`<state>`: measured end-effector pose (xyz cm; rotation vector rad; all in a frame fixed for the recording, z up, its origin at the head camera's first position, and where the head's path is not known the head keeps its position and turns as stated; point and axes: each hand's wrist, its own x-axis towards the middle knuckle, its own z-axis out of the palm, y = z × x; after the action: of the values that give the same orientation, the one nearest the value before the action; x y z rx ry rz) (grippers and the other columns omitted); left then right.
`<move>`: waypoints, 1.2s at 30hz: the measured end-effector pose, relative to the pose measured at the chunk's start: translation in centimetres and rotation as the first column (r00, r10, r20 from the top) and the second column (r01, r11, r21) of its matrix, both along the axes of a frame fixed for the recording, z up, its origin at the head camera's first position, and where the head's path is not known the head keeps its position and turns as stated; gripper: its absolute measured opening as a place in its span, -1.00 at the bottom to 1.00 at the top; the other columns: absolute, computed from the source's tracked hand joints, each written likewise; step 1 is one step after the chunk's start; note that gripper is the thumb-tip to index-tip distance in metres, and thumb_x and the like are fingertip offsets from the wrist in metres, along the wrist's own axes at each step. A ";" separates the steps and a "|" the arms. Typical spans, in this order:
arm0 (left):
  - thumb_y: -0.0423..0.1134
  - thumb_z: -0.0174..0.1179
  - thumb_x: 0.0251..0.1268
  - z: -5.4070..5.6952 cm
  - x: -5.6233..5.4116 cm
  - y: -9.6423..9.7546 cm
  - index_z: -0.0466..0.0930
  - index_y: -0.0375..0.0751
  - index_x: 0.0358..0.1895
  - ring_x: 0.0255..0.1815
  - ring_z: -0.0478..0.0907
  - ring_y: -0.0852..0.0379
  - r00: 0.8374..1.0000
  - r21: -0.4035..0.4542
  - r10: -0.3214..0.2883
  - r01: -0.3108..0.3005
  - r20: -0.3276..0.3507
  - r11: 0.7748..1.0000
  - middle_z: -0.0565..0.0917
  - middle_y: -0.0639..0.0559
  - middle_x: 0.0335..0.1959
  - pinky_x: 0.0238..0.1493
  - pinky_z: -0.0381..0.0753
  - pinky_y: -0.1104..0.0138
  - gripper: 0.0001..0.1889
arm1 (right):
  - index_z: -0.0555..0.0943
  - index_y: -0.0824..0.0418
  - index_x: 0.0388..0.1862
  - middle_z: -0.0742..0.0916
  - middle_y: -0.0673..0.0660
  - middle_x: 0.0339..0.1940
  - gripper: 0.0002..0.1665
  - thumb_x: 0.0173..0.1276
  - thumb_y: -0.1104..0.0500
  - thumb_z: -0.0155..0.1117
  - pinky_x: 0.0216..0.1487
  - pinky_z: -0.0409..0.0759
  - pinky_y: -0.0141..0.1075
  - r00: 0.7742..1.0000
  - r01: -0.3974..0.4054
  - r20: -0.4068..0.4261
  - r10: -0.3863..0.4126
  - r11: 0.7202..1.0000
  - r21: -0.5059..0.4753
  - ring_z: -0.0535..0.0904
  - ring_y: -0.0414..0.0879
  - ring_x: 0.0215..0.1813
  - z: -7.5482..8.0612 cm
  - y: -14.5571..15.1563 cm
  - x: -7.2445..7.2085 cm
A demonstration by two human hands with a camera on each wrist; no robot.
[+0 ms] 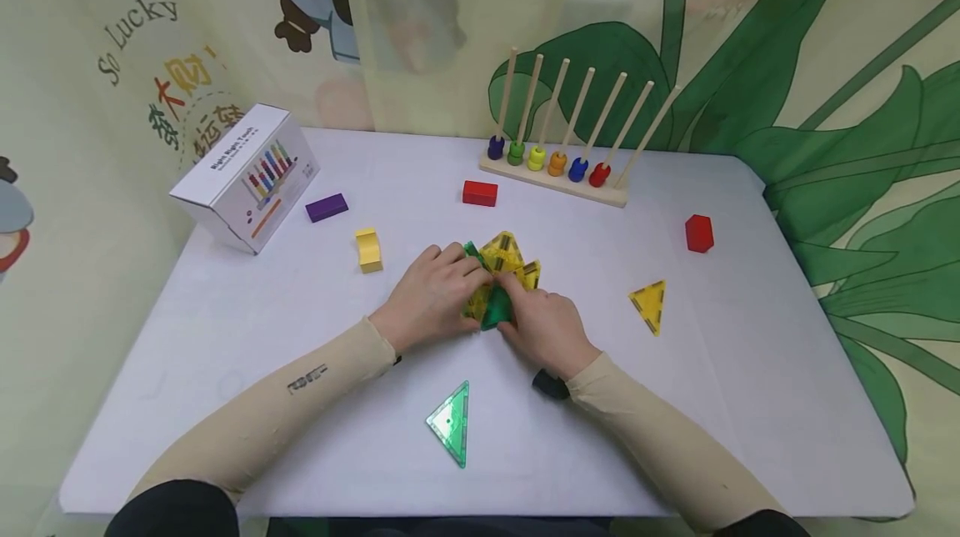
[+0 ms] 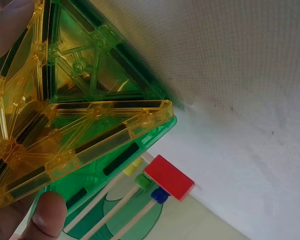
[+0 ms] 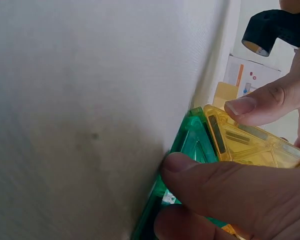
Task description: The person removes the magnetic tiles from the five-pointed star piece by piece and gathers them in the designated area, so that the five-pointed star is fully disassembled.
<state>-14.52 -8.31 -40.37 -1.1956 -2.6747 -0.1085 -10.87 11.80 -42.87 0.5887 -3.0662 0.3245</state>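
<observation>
Both hands meet at a cluster of translucent triangular magnetic tiles near the table's middle. Its yellow tiles [image 1: 501,252] stand tilted at angles against green tiles [image 1: 497,309]. My left hand [image 1: 435,299] grips the cluster's left side, fingers over the top and thumb low at the front. From the right, my right hand [image 1: 547,324] pinches it. In the right wrist view a thumb presses beside a green tile [image 3: 195,137], and the left thumb lies on a yellow tile [image 3: 245,142]. A loose green triangle tile [image 1: 452,424] lies nearer the body; a yellow triangle tile [image 1: 650,305] lies at right.
Behind the hands stands a wooden peg rack [image 1: 551,178] with coloured beads. A white box [image 1: 243,174] sits back left, near a purple block [image 1: 327,208] and a yellow arched block [image 1: 368,250]. Red blocks lie behind the cluster [image 1: 480,193] and at far right [image 1: 699,233].
</observation>
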 end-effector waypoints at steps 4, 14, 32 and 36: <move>0.26 0.61 -0.08 -0.1 0.0 0.0 0.73 -0.04 0.14 0.02 0.55 0.04 1.000 -0.001 0.004 -0.004 0.003 1.000 0.79 0.06 0.02 0.00 0.57 0.20 -0.29 | 0.42 0.12 0.36 0.64 0.01 -0.60 -0.21 0.25 0.01 0.60 -0.56 0.51 -0.33 1.000 0.014 0.023 -0.014 1.000 -0.020 0.50 -0.17 -0.61 0.1 0.0 0.0; 0.26 0.60 -0.07 -0.3 0.0 0.0 0.74 -0.02 0.11 0.01 0.55 0.04 1.000 -0.010 0.008 -0.008 -0.019 1.000 0.78 0.09 0.01 0.00 0.56 0.19 -0.32 | 0.67 0.08 -0.16 0.59 -0.10 -0.65 -0.77 0.29 0.11 0.55 -0.52 0.34 -0.40 0.986 0.021 0.164 0.012 0.980 -0.197 0.42 -0.25 -0.59 0.9 1.3 0.8; 0.19 0.57 0.00 -0.2 -0.2 -0.3 0.73 -0.01 0.14 0.02 0.56 0.02 1.000 0.021 -0.010 0.010 0.010 1.000 0.79 0.07 0.03 -0.01 0.56 0.16 -0.38 | 0.71 0.10 -0.26 0.56 -0.05 -0.62 -0.76 0.36 -0.04 0.46 -0.45 0.36 -0.35 0.922 0.192 0.362 -0.134 0.973 -0.127 0.41 -0.17 -0.52 0.8 8.9 2.5; 0.19 0.57 0.00 -0.3 -0.3 -0.4 0.72 0.00 0.14 0.02 0.56 0.01 1.000 0.027 -0.011 0.010 0.008 1.000 0.79 0.07 0.03 0.00 0.56 0.15 -0.38 | 0.69 0.14 -0.24 0.58 -0.01 -0.58 -0.73 0.37 -0.05 0.43 -0.42 0.39 -0.31 0.901 0.269 0.372 -0.224 0.960 -0.074 0.45 -0.14 -0.46 0.8 11.0 2.9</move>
<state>-14.79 -8.69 -40.64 -1.2039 -2.6659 -0.1511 -7.99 22.83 -42.05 0.1390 -3.3783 0.6808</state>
